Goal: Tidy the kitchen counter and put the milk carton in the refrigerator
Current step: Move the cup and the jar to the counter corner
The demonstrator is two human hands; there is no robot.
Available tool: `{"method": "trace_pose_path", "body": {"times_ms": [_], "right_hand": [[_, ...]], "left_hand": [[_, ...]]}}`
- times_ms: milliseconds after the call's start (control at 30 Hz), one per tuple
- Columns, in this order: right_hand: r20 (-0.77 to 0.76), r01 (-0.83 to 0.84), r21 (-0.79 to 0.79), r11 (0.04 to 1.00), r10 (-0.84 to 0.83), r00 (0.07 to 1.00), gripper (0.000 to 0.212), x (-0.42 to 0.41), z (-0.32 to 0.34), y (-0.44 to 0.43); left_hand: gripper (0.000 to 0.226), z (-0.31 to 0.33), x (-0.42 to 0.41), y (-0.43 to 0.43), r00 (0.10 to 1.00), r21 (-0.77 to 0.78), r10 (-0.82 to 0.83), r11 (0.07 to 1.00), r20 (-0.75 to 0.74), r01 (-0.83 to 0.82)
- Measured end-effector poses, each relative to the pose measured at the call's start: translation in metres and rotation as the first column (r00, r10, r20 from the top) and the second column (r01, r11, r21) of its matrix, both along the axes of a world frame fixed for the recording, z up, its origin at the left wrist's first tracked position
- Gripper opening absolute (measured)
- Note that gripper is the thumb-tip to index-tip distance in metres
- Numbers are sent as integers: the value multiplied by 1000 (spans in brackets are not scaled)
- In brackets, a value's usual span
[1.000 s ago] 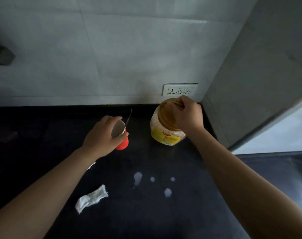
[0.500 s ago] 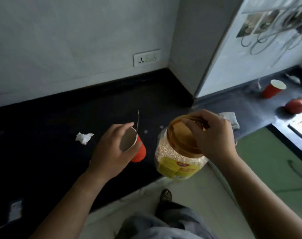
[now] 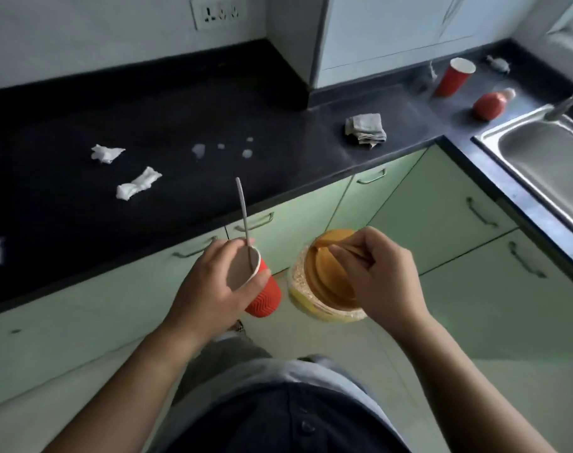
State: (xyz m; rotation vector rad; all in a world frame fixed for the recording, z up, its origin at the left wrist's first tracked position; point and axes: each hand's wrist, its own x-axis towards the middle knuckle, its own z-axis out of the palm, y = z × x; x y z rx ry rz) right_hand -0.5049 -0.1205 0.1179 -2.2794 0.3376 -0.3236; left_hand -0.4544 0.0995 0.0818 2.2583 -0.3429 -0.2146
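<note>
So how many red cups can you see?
2. One ribbed red paper cup with a metal spoon in it is held in the left hand. Another smooth red paper cup stands on the dark counter near the steel sink. None looks hidden.

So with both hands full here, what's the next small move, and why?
Probably carry the cup in the left hand and the jar in the right hand towards the sink: both are already lifted off the counter.
</note>
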Motion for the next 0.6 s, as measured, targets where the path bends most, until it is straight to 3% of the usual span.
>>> {"method": "trace_pose_path", "body": {"times_ms": [333,600], "right_hand": [[-82,-55,53,997,59,995,17,-132,-45,-38],[-173,-340,50,939,344,923,17,-175,-50,0]], "left_hand": [[47,-12,-169,-9,988,90,110,991,-108,-101],[48,-11,-252,22,946,103,288,956,-151,-275]]}}
